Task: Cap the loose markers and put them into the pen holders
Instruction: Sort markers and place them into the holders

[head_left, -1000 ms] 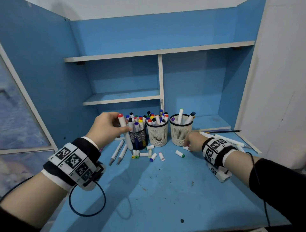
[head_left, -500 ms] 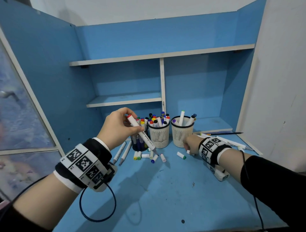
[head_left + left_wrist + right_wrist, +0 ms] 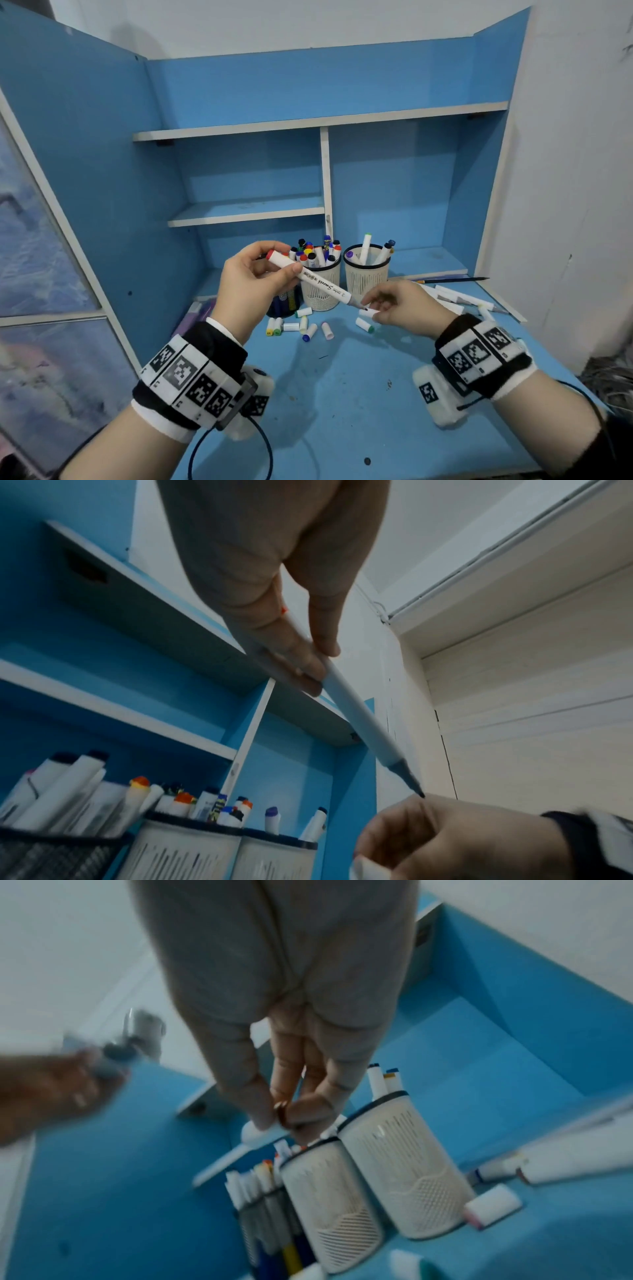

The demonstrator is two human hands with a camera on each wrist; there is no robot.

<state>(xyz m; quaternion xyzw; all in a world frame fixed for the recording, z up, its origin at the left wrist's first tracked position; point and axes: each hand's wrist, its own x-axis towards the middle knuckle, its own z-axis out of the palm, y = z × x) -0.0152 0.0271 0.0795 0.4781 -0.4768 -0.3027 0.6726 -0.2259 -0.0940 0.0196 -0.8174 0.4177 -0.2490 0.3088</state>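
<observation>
My left hand (image 3: 274,270) grips a white marker (image 3: 318,280) near its red-capped end, above the desk in front of the holders. The marker slants down to the right, and its bare dark tip (image 3: 416,791) almost touches my right hand (image 3: 373,308). That hand pinches a small white cap (image 3: 367,312) between thumb and fingers; the right wrist view shows the cap (image 3: 255,1134) at the fingertips. Behind stand two white holders (image 3: 322,291) (image 3: 366,277) and a dark mesh holder (image 3: 286,305), which is partly hidden by my left hand. All three hold capped markers.
Several loose caps (image 3: 301,327) lie on the blue desk (image 3: 342,394) in front of the holders. More white markers (image 3: 459,298) and a thin dark brush (image 3: 452,280) lie at the back right. Shelves and blue side walls enclose the desk.
My left hand has lifted the marker away from the dark holder and tilted its tip to the right. My right hand has risen off the desk with a cap and come up to that tip.
</observation>
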